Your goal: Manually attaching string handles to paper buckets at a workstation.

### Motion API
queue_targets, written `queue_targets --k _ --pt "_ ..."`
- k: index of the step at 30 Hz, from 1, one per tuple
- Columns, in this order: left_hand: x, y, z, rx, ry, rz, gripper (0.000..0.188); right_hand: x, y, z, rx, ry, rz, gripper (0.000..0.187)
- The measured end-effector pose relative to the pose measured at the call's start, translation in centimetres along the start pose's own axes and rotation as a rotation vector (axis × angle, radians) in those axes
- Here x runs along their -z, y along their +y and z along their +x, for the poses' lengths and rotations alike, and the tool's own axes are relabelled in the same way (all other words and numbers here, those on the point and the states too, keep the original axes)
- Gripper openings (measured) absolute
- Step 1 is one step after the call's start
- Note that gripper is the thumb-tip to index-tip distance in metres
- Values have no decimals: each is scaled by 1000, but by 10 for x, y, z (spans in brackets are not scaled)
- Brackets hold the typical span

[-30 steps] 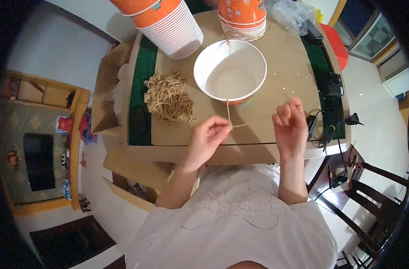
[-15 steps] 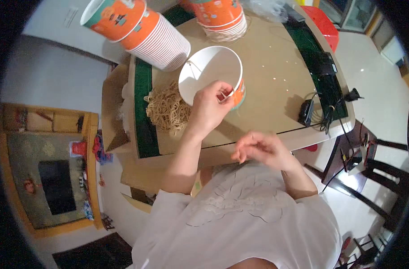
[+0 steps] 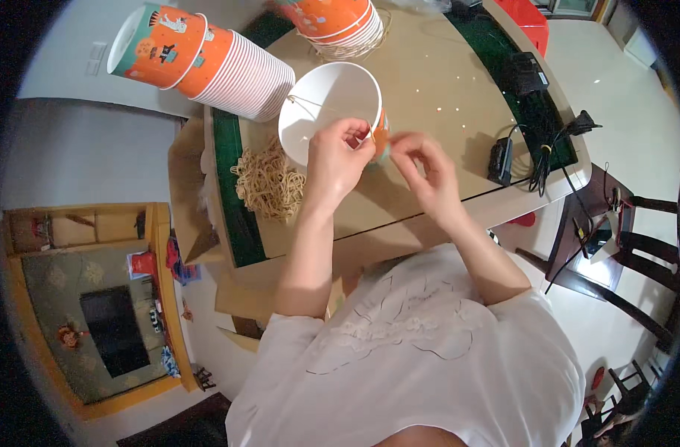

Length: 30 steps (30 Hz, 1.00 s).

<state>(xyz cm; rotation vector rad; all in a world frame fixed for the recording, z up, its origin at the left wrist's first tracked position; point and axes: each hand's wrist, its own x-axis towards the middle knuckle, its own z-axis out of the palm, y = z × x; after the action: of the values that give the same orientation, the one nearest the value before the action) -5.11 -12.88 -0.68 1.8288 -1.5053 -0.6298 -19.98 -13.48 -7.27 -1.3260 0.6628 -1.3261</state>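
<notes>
A paper bucket [image 3: 321,93], white inside and orange outside, stands tilted on the table with its wide mouth toward me. A thin beige cord [image 3: 317,105] runs from a knot on its far left rim across the opening. At the near right rim my left hand [image 3: 340,153] pinches the cord. Just right of the rim, my right hand [image 3: 427,173] is curled with thumb and fingertips close together; motion blurs the tips, and what they hold, if anything, cannot be made out. A tangled heap of beige cords [image 3: 269,182] lies left of the bucket.
A long stack of orange paper buckets [image 3: 243,78] lies at the far left, and another bucket stack [image 3: 340,30] with cords around it stands behind. A black power adapter [image 3: 501,160] and cables sit at the right. A red stool [image 3: 524,22] is beyond the table.
My right hand has risen from near my body to beside the bucket's right rim. My left hand stays at the rim with the cord. The whole view has shifted a little.
</notes>
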Motion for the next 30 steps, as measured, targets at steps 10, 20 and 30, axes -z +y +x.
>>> queue_targets --k 10,20,30 --pt "0 1 0 57 15 1 15 -5 20 5 314 10 -347 11" --pt "22 5 -9 -36 38 0 32 -6 18 8 -164 40 136 8" --pt "24 27 -38 -432 -253 68 55 2 -44 -9 -400 -181 418 10"
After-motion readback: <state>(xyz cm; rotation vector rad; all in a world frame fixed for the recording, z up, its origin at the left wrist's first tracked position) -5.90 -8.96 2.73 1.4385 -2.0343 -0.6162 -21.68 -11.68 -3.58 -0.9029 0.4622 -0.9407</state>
